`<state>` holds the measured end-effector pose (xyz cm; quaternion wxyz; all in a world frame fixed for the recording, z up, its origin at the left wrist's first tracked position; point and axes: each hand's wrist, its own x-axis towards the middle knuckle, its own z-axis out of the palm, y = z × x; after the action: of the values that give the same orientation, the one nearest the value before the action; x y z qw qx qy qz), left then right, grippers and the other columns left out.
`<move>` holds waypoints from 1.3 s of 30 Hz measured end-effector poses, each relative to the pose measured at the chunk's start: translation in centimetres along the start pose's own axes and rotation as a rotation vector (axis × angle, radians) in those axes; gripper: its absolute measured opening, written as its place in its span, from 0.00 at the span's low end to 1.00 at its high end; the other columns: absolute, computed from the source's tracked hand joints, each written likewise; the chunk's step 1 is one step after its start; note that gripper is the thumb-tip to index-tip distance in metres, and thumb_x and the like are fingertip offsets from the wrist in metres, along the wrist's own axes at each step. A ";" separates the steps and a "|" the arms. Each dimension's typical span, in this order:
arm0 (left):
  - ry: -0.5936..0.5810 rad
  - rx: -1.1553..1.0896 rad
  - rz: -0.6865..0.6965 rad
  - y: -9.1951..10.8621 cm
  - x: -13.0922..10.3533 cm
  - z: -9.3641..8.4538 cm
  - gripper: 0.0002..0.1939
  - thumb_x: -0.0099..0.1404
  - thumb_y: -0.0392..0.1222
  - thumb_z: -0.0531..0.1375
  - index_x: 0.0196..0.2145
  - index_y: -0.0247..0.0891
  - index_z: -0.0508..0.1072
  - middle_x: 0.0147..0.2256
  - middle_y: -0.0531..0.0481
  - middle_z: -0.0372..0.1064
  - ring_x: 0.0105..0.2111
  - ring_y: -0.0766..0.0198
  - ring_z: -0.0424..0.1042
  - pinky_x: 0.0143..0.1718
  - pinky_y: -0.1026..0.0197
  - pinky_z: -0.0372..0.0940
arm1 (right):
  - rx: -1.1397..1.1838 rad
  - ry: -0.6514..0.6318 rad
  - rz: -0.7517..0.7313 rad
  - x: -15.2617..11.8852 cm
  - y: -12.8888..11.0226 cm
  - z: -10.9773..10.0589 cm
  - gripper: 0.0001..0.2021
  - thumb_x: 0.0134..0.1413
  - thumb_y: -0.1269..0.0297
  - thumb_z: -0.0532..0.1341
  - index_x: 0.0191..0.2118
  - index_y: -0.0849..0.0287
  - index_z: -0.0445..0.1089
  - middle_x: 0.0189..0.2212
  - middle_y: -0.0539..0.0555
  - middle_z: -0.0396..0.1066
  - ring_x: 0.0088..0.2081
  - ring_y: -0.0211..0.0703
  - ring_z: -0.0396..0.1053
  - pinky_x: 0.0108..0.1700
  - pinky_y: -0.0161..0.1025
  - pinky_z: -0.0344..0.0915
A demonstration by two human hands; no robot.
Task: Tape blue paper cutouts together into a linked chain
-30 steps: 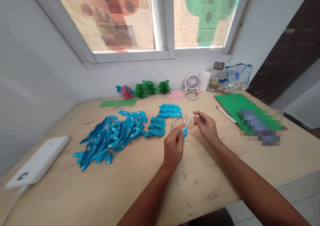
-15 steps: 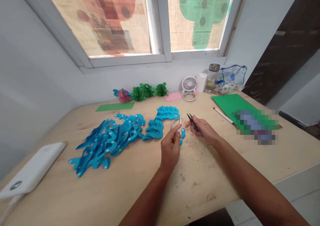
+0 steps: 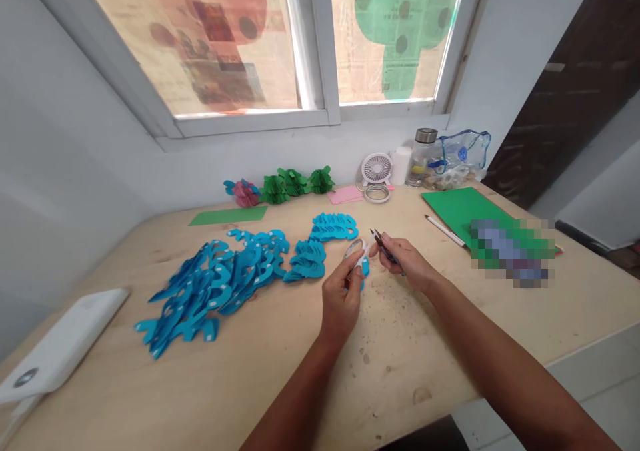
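Observation:
My left hand [image 3: 343, 294] is closed on a roll of white tape [image 3: 355, 246], with a short white strip of it pulled out to the right. Dark scissors [image 3: 384, 245] are gripped in my right hand [image 3: 407, 263], their blades pointing up and left at that strip. Partly hidden behind my left fingers lies a small blue paper piece [image 3: 365, 266]. Left of my hands sit folded blue paper cutouts [image 3: 306, 260] and another pleated blue stack [image 3: 335, 226]. A large heap of blue cutouts [image 3: 220, 278] with white tape bits spreads farther left.
Along the wall stand green paper figures [image 3: 293, 182], a pink paper figure [image 3: 245, 192], a small fan [image 3: 377, 168] and a glass bottle [image 3: 421, 158]. A second tape roll [image 3: 377, 193], pen [image 3: 445, 230] and green sheets [image 3: 465, 204] lie behind. A white device [image 3: 65, 344] is at left.
The scissors have moved slightly left and down, so their blades now meet the white tape strip. My left hand stays nearly in place. The view has shifted a little.

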<state>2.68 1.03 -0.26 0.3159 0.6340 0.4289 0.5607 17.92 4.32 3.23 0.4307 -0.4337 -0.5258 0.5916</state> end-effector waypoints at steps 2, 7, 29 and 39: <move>0.001 -0.010 -0.009 0.0 0.0 0.0 0.17 0.62 0.41 0.53 0.47 0.37 0.71 0.25 0.51 0.66 0.24 0.68 0.63 0.25 0.67 0.61 | -0.001 -0.001 -0.003 0.0 0.0 0.0 0.24 0.52 0.43 0.52 0.29 0.63 0.67 0.11 0.42 0.52 0.13 0.27 0.41 0.17 0.32 0.34; -0.006 -0.022 -0.031 0.0 0.0 -0.1 0.17 0.62 0.41 0.53 0.47 0.37 0.71 0.26 0.50 0.67 0.25 0.68 0.64 0.27 0.67 0.62 | -0.032 0.001 -0.012 0.1 0.2 -0.1 0.23 0.51 0.43 0.53 0.28 0.62 0.67 0.10 0.42 0.50 0.13 0.28 0.40 0.17 0.32 0.34; 0.019 -0.032 -0.083 0.1 0.0 -0.1 0.17 0.61 0.43 0.55 0.46 0.36 0.72 0.40 0.45 0.72 0.28 0.69 0.67 0.28 0.67 0.65 | -0.069 0.077 -0.051 0.2 0.5 0.2 0.23 0.50 0.43 0.53 0.27 0.62 0.67 0.11 0.42 0.51 0.14 0.29 0.43 0.18 0.32 0.38; 0.018 -0.022 -0.060 0.3 0.0 -0.1 0.16 0.60 0.42 0.55 0.45 0.37 0.73 0.32 0.49 0.72 0.24 0.71 0.64 0.26 0.69 0.62 | 0.004 -0.024 -0.046 0.0 0.5 0.1 0.23 0.53 0.44 0.52 0.29 0.62 0.67 0.11 0.42 0.51 0.14 0.29 0.42 0.18 0.33 0.38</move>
<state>2.68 0.90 -0.02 0.3355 0.6122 0.4444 0.5613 17.81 4.26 2.73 0.4388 -0.4133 -0.5395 0.5878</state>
